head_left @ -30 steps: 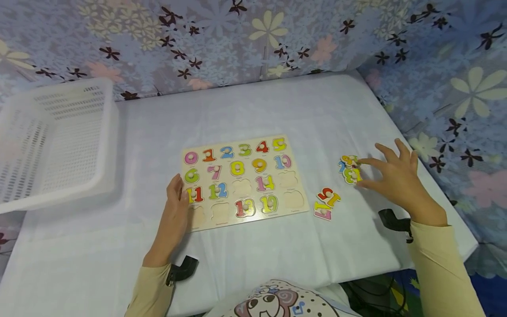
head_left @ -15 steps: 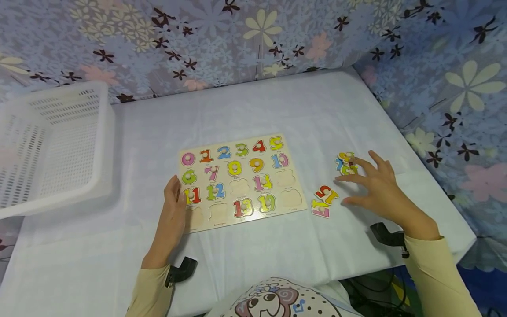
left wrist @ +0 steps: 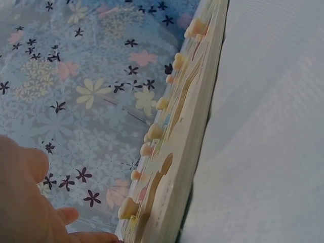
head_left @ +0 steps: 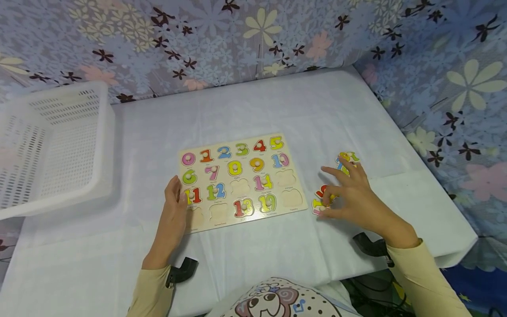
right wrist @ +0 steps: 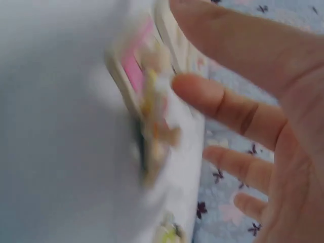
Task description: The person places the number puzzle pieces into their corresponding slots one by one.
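A wooden number puzzle board (head_left: 229,180) lies on the table with many knobbed number pieces set in it and several bare recesses. My left hand (head_left: 172,215) rests at the board's left edge; in the left wrist view its fingers (left wrist: 66,215) are beside the board (left wrist: 177,202). Over a small group of loose number pieces (head_left: 317,204) right of the board is my right hand (head_left: 356,204). In the right wrist view, its thumb and forefinger stand apart near a blurred pink number piece (right wrist: 134,71), holding nothing. The hand partly hides the group.
A second cluster of loose number pieces (head_left: 351,156) lies farther back, partly behind the right hand's fingers. A white plastic basket (head_left: 104,145) stands at the table's left. Floral cloth (head_left: 222,44) hangs behind the white-covered table (head_left: 222,110).
My right hand has moved left and nearer, from the far cluster of number pieces to the near group. The left hand stays at the board's edge.
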`<state>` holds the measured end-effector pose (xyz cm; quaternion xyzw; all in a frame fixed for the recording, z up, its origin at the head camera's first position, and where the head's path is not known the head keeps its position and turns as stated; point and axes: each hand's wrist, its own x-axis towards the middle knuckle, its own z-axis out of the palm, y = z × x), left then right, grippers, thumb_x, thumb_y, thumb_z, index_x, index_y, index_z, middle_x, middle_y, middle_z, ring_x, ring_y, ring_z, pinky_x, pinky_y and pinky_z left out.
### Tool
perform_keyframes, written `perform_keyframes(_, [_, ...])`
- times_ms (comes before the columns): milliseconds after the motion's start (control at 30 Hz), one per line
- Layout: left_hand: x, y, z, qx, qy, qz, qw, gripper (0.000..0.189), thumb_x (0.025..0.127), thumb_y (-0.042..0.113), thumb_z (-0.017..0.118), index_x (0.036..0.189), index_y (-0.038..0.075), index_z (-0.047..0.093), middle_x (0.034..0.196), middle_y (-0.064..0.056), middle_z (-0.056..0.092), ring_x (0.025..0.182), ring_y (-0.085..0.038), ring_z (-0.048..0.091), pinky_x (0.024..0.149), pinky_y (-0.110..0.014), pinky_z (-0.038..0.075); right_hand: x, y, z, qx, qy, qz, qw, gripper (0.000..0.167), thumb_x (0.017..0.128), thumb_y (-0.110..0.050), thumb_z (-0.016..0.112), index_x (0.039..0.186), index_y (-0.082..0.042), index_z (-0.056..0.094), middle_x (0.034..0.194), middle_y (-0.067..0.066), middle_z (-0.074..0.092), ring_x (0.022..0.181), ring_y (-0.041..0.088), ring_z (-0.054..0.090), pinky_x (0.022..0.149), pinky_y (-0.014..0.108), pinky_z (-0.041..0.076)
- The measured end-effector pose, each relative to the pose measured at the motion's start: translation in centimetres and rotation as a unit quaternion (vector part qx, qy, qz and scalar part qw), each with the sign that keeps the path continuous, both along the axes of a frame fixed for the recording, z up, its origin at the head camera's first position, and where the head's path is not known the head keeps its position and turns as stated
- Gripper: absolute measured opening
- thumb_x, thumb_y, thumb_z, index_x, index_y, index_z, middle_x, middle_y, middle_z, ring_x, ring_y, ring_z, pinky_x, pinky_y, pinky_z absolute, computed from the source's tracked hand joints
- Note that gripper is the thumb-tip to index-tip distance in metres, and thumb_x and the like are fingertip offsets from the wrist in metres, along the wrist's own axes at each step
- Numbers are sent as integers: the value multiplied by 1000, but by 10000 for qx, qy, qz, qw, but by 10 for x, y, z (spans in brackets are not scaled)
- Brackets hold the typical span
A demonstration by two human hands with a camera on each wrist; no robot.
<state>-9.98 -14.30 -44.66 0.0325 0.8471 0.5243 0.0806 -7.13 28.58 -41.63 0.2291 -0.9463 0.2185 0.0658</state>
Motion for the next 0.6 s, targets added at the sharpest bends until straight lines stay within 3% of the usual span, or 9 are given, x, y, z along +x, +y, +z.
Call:
perform_keyframes(200, [0, 1, 1, 88, 28, -38, 10000, 60, 107, 28, 30, 155, 12, -1, 160, -12, 9, 146, -23, 10, 115, -47, 13, 4, -8, -7, 268, 273, -159, 9991, 42, 60, -39, 90, 63, -31, 49, 131, 18, 52, 140, 44, 16, 104, 72, 2])
perform_keyframes(500, [0, 1, 1, 77, 55, -88, 9999, 60, 106, 26, 31, 155, 12, -2, 159, -12, 8, 146, -22, 9, 115, -47, 13, 8, 2, 9, 564, -68, 13, 9984, 36, 60, -21, 93, 69, -35, 61, 139, 20, 45, 141, 46, 9, 104, 70, -6])
perform_keyframes(600, [0, 1, 1, 26, 10, -69, 10000, 60, 106, 26, 31, 155, 13, -2, 160, -11, 8, 146, -21, 9, 115, -48, 13, 9, 6, 12, 632, -228, -35, 9977, 35, 59, -22, 93, 75, -33, 63, 141, 21, 42, 142, 45, 7, 104, 71, -6])
